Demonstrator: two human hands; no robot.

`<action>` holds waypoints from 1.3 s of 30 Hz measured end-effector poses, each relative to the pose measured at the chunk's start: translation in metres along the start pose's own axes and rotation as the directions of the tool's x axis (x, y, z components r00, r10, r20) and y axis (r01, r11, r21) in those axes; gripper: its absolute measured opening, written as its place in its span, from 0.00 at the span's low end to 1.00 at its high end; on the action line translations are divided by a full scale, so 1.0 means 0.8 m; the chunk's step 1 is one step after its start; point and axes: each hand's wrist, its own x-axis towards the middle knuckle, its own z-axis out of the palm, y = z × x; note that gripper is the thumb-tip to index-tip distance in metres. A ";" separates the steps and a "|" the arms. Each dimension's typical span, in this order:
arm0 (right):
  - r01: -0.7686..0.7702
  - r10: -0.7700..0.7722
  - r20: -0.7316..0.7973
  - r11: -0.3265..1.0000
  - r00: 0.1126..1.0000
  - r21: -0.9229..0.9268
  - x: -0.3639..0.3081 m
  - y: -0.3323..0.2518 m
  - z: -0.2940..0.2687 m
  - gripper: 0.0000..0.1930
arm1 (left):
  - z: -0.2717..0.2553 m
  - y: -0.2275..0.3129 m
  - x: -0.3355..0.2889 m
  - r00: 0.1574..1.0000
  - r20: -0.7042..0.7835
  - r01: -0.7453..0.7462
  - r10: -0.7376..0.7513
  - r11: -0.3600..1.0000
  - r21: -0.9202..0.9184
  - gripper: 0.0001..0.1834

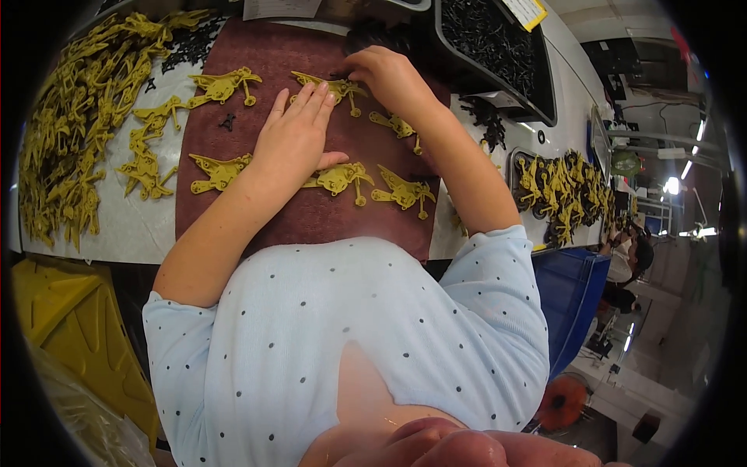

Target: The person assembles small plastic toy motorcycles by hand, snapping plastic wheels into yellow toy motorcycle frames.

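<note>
Several olive-yellow plastic parts lie spread over a dark red mat. On one of these yellow parts, toward the far side of the mat, rest the fingertips of my left hand. That hand lies flat, fingers stretched and thumb out to the right. My right hand is at the same part's far edge with its fingers bent together. Something small and dark shows at its fingertips, too little to make out. Nearer me lie more yellow parts, one partly under my left wrist. A small black plastic piece sits at the mat's left.
A big heap of yellow parts covers the table's left. Behind right stands a black bin full of small black pieces; more lie loose beside it. A tray of yellow parts is at the right, above a blue crate.
</note>
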 end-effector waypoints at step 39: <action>-0.430 0.269 0.393 0.803 0.879 0.413 -0.100 -0.076 -0.021 0.11 | -0.070 0.046 -0.054 0.892 0.306 -0.225 0.332 0.914 -0.337 0.18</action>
